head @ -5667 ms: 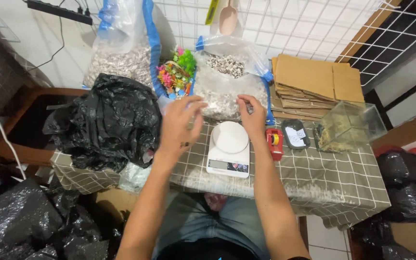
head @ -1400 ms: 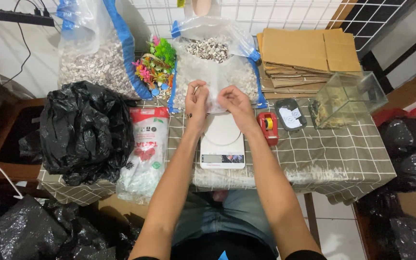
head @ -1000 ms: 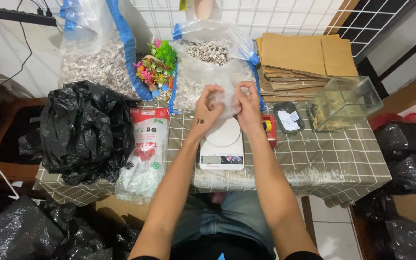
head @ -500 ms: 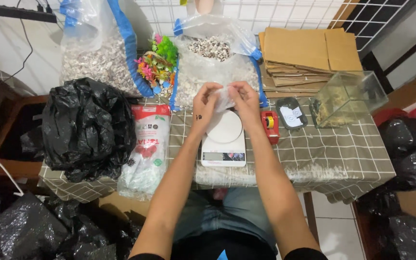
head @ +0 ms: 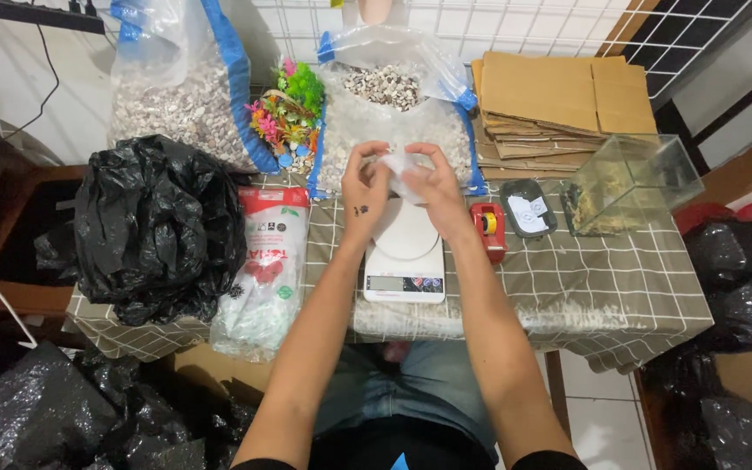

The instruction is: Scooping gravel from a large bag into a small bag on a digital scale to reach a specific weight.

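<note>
I have my left hand (head: 365,184) and right hand (head: 438,186) pinched shut on a small, crinkly clear plastic bag (head: 400,170), held just above the round plate of the white digital scale (head: 405,258) on the checked-cloth counter (head: 602,287). Behind it slumps a big clear sack of speckled pebbles (head: 393,113), with a glossy black plastic bag (head: 160,228) heaped at left. Since half a second ago my hands have barely shifted over the scale.

A table draped in a grey-green checked cloth (head: 585,287) is carrying a white kitchen scale (head: 405,257), a black plastic bag (head: 158,226), two sacks of pebbles (head: 189,104), a cardboard stack (head: 559,96), a glass tank (head: 633,178) and a red tape dispenser (head: 487,228).
</note>
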